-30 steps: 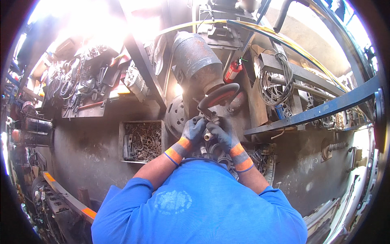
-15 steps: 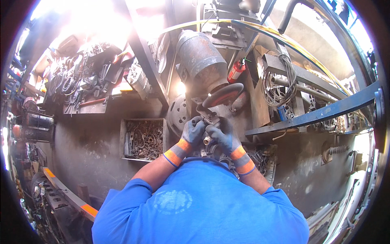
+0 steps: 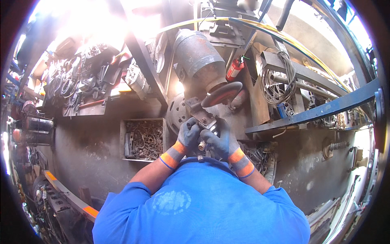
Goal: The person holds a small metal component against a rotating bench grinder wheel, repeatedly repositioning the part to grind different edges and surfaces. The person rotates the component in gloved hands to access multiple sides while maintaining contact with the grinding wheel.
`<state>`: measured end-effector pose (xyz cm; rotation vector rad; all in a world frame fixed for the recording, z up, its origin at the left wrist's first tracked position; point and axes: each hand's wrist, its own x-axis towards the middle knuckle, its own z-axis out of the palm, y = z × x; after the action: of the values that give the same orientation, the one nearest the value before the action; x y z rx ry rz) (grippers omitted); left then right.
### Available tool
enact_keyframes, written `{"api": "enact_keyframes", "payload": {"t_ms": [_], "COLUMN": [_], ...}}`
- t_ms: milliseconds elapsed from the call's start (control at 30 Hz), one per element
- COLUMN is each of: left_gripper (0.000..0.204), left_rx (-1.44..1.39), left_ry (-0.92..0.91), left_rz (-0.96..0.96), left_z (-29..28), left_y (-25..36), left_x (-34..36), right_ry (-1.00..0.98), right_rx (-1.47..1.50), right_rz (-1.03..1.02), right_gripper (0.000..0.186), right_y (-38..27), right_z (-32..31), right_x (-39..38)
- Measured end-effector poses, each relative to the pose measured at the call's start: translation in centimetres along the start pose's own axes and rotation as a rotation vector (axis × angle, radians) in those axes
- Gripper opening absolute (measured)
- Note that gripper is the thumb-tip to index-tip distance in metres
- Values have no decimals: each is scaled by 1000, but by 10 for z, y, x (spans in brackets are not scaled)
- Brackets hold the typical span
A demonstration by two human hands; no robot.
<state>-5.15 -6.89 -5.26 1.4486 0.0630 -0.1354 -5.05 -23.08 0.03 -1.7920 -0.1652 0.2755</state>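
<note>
A dark metal bracket-like part (image 3: 205,118), with a flat plate on its far end, is gripped between both my gloved hands in front of my chest. My left hand (image 3: 189,134) closes round its left side, while my right hand (image 3: 219,140) wraps its right side. Below the fingers, a short shiny metal fitting (image 3: 202,145) sticks out toward me. Just beyond the part is the round wheel (image 3: 222,94) of a large grey motor-driven grinder (image 3: 202,53). Whether the plate touches the wheel, I cannot tell. My fingertips are partly hidden behind the part.
A box of rusty metal scraps (image 3: 163,140) stands on the left. At the right are a red fire extinguisher (image 3: 234,70), coiled cable (image 3: 280,87) and a blue metal beam (image 3: 321,114). Tools and cables crowd a shelf (image 3: 97,106) at far left.
The metal part has turned in my hands, its plate end swinging left and showing more of its face. My left hand has shifted slightly left with it.
</note>
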Motion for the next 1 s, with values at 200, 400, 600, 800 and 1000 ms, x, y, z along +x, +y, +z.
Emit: {"api": "enact_keyframes", "payload": {"t_ms": [200,400,600,800,1000], "left_gripper": [22,22,26,26,24], "left_rx": [417,787,707,518,796], "left_ry": [-121,-256,-169,-96,-166], "left_rz": [194,475,333,-33,242], "left_z": [-8,-8,-1,4,-2], "left_y": [-16,-31,-16,-15,-18], "left_x": [-3,-3,2,0,5], "right_ry": [29,-11,6,14,-99], "right_rx": [64,278,394,540,490], "right_rz": [105,114,188,234,117], "right_gripper": [62,32,47,43,33], "right_y": [38,36,49,36,61], "right_z": [8,2,4,4,2], "right_x": [-9,-23,-16,-25,-10]}}
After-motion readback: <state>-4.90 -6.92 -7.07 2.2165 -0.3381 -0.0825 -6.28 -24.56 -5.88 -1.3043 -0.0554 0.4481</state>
